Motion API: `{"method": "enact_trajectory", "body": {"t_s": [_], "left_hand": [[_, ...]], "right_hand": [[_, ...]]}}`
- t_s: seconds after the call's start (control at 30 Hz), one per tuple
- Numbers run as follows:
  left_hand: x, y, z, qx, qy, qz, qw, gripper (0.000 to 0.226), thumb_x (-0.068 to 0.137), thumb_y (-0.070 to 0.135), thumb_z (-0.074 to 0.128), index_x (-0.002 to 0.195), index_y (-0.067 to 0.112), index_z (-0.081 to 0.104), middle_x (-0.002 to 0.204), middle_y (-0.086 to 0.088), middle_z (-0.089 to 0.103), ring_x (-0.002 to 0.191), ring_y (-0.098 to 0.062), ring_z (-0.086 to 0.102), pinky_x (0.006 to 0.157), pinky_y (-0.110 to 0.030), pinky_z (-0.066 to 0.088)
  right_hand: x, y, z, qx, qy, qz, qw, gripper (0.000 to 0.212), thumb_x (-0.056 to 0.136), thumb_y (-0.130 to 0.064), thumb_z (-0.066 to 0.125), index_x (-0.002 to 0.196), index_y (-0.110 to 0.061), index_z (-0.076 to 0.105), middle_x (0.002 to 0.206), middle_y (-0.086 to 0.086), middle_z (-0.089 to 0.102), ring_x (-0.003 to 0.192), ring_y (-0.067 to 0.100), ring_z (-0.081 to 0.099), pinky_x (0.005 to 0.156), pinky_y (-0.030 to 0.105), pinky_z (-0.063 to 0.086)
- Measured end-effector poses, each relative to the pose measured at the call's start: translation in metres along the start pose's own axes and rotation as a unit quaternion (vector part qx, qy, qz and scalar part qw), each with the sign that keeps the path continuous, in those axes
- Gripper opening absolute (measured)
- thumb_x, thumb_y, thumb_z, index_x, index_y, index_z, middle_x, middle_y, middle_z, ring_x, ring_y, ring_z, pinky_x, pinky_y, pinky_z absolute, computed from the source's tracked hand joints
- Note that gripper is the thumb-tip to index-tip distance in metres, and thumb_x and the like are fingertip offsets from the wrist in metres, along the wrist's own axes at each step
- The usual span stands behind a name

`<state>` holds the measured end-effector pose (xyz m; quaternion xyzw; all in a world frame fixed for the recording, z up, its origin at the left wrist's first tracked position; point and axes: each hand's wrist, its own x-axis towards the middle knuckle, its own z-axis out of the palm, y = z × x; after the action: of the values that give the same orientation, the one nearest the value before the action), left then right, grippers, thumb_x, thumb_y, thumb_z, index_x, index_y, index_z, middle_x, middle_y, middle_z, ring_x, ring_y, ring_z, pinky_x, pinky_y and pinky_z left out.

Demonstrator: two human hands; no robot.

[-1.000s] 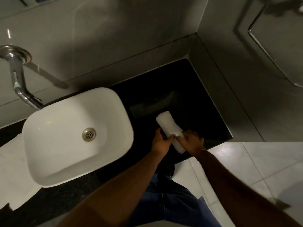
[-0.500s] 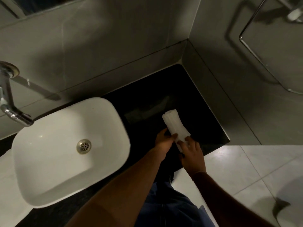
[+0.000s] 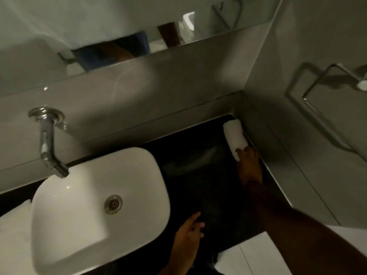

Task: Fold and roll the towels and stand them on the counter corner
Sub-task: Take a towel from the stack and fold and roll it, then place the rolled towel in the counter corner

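A white rolled towel (image 3: pixel 234 135) stands in the back right corner of the black counter (image 3: pixel 198 165), close against the right wall. My right hand (image 3: pixel 248 165) reaches across the counter and grips the roll at its lower end. My left hand (image 3: pixel 188 235) hovers over the counter's front edge beside the sink, fingers apart and holding nothing. More white towel (image 3: pixel 14 235) lies on the counter left of the sink, partly hidden by the basin.
A white basin (image 3: pixel 95 211) sits on the counter's left part under a chrome tap (image 3: pixel 47 139). A mirror (image 3: pixel 119 26) runs along the back wall. A metal towel ring (image 3: pixel 325 90) hangs on the right wall. Pale floor tiles (image 3: pixel 258 255) lie below the counter.
The roll has gone from the counter's front to the back right corner, carried by my right hand. My left hand has let go and drawn back to the front edge. The camera tilted up.
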<state>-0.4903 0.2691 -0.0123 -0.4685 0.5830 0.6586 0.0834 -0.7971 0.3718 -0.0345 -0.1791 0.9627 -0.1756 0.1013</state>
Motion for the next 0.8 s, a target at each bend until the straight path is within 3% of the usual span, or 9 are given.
{"method": "enact_trajectory", "body": {"t_s": [0.07,0.17,0.3,0.4,0.5,0.57,0.63,0.7,0.8], "left_hand": [[-0.012,-0.007,-0.009,0.004,0.013,-0.009,1.000,0.044,0.099,-0.001,0.054,0.119,0.036,0.067,0.099,-0.001,0.078,0.068,-0.011,0.067,0.070,-0.019,0.053],[-0.024,-0.020,-0.023,0.020,0.030,0.005,0.999,0.049,0.099,-0.003,0.051,0.117,0.040,0.068,0.094,0.004,0.078,0.068,-0.009,0.067,0.072,-0.018,0.054],[-0.032,-0.021,-0.028,0.080,0.005,0.040,0.996,0.055,0.101,0.005,0.051,0.116,0.057,0.061,0.096,0.026,0.073,0.075,-0.003,0.068,0.082,-0.019,0.055],[-0.034,-0.013,-0.030,0.171,-0.008,0.124,0.977,0.058,0.098,0.010,0.052,0.122,0.062,0.057,0.107,0.033,0.068,0.093,0.003,0.067,0.096,-0.020,0.052],[-0.039,0.006,-0.035,0.290,0.013,0.246,0.925,0.052,0.095,0.021,0.047,0.138,0.048,0.055,0.134,0.027,0.059,0.121,0.005,0.056,0.112,-0.019,0.040],[-0.042,0.022,-0.047,0.370,0.034,0.367,0.853,0.056,0.091,0.024,0.050,0.144,0.040,0.051,0.137,0.017,0.058,0.124,-0.007,0.057,0.107,-0.023,0.045],[-0.043,0.041,-0.059,0.444,0.070,0.435,0.780,0.062,0.087,0.022,0.056,0.147,0.034,0.047,0.138,0.010,0.059,0.119,-0.017,0.059,0.095,-0.033,0.051],[-0.051,0.066,-0.077,0.476,0.157,0.428,0.752,0.066,0.088,0.024,0.057,0.152,0.032,0.042,0.147,0.007,0.055,0.129,-0.021,0.054,0.101,-0.042,0.047],[-0.060,0.091,-0.127,0.481,0.285,0.333,0.760,0.071,0.094,0.033,0.051,0.160,0.030,0.026,0.166,0.004,0.033,0.152,-0.020,0.030,0.122,-0.049,0.027]], "right_hand": [[0.026,0.003,-0.001,0.004,-0.001,0.001,1.000,0.052,0.094,-0.002,0.053,0.145,-0.014,0.045,0.153,0.024,0.033,0.137,0.045,0.033,0.112,0.057,0.033],[0.055,0.003,0.001,-0.009,0.004,0.000,1.000,0.055,0.090,0.002,0.055,0.142,-0.013,0.048,0.150,0.026,0.034,0.134,0.048,0.035,0.111,0.060,0.034],[0.058,-0.002,-0.003,-0.021,-0.006,0.002,1.000,0.060,0.088,0.006,0.057,0.146,-0.009,0.045,0.156,0.029,0.026,0.138,0.050,0.028,0.114,0.060,0.030],[0.036,-0.011,-0.006,-0.062,-0.014,0.013,0.998,0.070,0.090,-0.008,0.060,0.153,-0.017,0.032,0.161,0.024,0.018,0.143,0.047,0.021,0.115,0.059,0.026],[0.000,-0.022,-0.009,-0.074,0.011,-0.032,0.997,0.075,0.085,-0.017,0.066,0.153,-0.020,0.034,0.159,0.023,0.024,0.142,0.045,0.027,0.115,0.060,0.028],[-0.025,-0.042,-0.013,-0.084,0.009,-0.102,0.991,0.075,0.082,-0.018,0.070,0.150,-0.018,0.040,0.155,0.022,0.032,0.140,0.042,0.033,0.112,0.060,0.032],[-0.040,-0.070,-0.016,-0.088,0.014,-0.151,0.984,0.073,0.083,-0.020,0.069,0.150,-0.019,0.040,0.156,0.018,0.033,0.144,0.037,0.030,0.116,0.057,0.028],[-0.053,-0.108,-0.023,-0.079,0.029,-0.208,0.974,0.071,0.085,-0.020,0.066,0.151,-0.020,0.038,0.158,0.015,0.031,0.147,0.033,0.025,0.119,0.054,0.023],[-0.071,-0.177,-0.024,-0.042,0.043,-0.282,0.957,0.064,0.090,-0.023,0.062,0.150,-0.020,0.039,0.159,0.012,0.031,0.149,0.030,0.022,0.121,0.052,0.019]]}}
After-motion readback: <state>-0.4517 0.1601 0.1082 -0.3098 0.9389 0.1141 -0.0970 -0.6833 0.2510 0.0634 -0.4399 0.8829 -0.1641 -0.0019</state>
